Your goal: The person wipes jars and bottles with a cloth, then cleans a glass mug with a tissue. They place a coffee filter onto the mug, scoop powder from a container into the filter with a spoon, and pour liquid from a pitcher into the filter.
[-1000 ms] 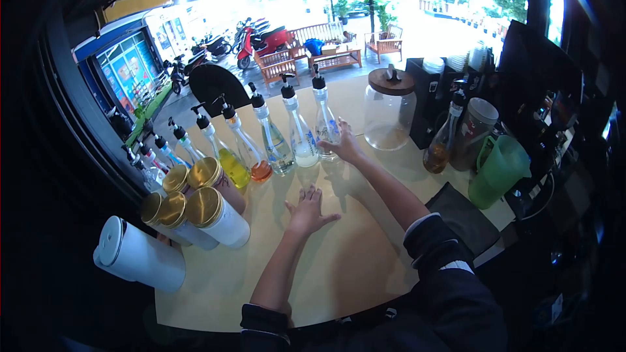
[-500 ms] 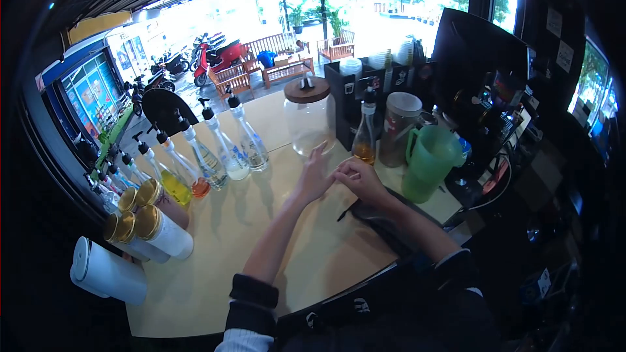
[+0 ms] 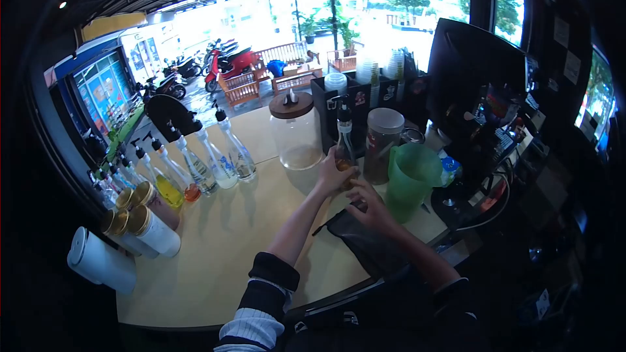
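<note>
A clear pump bottle [image 3: 344,132] with amber liquid stands on the counter near the black cup organizer. My left hand [image 3: 334,173] is wrapped round its lower part, hiding some of the liquid. Just right of and below it, my right hand [image 3: 366,201] has loosely bent fingers that are apart, and nothing shows in them. Close to my left hand is a big glass jar [image 3: 297,140] with a wooden lid. A lidded see-through canister [image 3: 383,146] and a green pitcher [image 3: 414,179] are to the right of the bottle.
Several pump bottles [image 3: 225,150] line the counter's far left edge. Gold-lidded canisters [image 3: 156,228] and a white lidded container [image 3: 101,261] stand at the left. A dark pouch [image 3: 365,238] lies under my right forearm. A dark monitor [image 3: 476,58] rises behind the pitcher.
My left hand has moved from in front of the jar to the amber bottle and taken hold of it. My hands have come apart, and the view has shifted slightly.
</note>
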Available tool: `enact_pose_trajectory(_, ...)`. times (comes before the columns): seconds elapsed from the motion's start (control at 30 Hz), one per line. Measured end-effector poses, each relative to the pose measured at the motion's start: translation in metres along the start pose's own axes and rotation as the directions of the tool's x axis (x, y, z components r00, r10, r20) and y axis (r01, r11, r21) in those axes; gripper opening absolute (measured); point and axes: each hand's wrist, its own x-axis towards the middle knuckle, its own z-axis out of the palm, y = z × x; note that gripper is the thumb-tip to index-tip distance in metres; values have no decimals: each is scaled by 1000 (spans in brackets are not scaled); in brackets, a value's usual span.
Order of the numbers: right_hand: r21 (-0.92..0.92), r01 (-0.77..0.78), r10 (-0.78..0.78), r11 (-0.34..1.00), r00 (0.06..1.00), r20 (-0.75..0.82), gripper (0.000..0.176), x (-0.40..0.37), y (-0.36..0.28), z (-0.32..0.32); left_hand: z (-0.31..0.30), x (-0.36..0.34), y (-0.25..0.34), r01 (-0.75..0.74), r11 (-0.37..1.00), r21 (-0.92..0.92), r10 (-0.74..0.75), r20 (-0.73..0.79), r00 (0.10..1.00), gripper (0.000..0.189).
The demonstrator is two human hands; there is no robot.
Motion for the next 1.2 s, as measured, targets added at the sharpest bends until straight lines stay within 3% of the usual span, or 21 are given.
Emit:
enact_pose_trajectory(0.1, 167, -42, 62, 985, 992, -111, 29, 14, 5, 7, -11, -13, -25, -91, 996, 0, 91, -65, 994, 70)
enact_pose_trajectory(0.17, 119, 58, -41, 991, 989, -142, 37, 30, 8, 10, -35, -28, -27, -57, 998, 15, 58, -75, 995, 69)
enact_pose_trajectory(0.3, 153, -30, 59, 988, 980, -191, 48, 71, 5, 29, -94, -59, -22, -33, 997, 73, 42, -123, 992, 70)
enact_pose_trajectory(0.37, -35, 90, -95, 995, 970, -224, 61, 103, -10, 36, -121, -71, -27, -15, 982, 188, 55, -209, 976, 67)
enact_pose_trajectory(0.5, -303, 329, -431, 894, 817, -383, 91, 193, -9, 63, -167, -94, -32, 56, 976, 211, 8, -290, 957, 66)
enact_pose_trajectory(0.53, -296, 330, -427, 897, 819, -383, 91, 209, -8, 71, -176, -99, -29, 87, 974, 211, -16, -315, 949, 67)
enact_pose_trajectory(0.6, -317, 122, -268, 941, 839, -473, 103, 233, -13, 86, -192, -109, -40, 77, 981, 180, -12, -334, 943, 69)
enact_pose_trajectory(0.63, -310, 124, -265, 942, 843, -469, 103, 239, -14, 90, -200, -114, -46, 61, 988, 144, -7, -350, 937, 70)
enact_pose_trajectory(0.73, -206, -258, 88, 944, 798, -596, 105, 250, -19, 105, -219, -129, -50, 71, 993, 95, -31, -374, 927, 71)
enact_pose_trajectory(0.83, -236, -344, 135, 909, 778, -614, 105, 257, -16, 110, -233, -140, -53, 109, 989, 95, -64, -390, 919, 72)
enact_pose_trajectory(1.1, -252, -188, 27, 949, 848, -529, 92, 239, -23, 85, -252, -143, -54, 108, 994, -7, -101, -418, 903, 74)
enact_pose_trajectory(1.17, -204, -37, -66, 978, 877, -475, 90, 227, -22, 82, -257, -143, -51, 116, 993, 33, -91, -421, 903, 73)
enact_pose_trajectory(1.2, -207, -41, -64, 977, 877, -476, 90, 218, -26, 80, -259, -143, -50, 124, 990, 73, -82, -426, 901, 73)
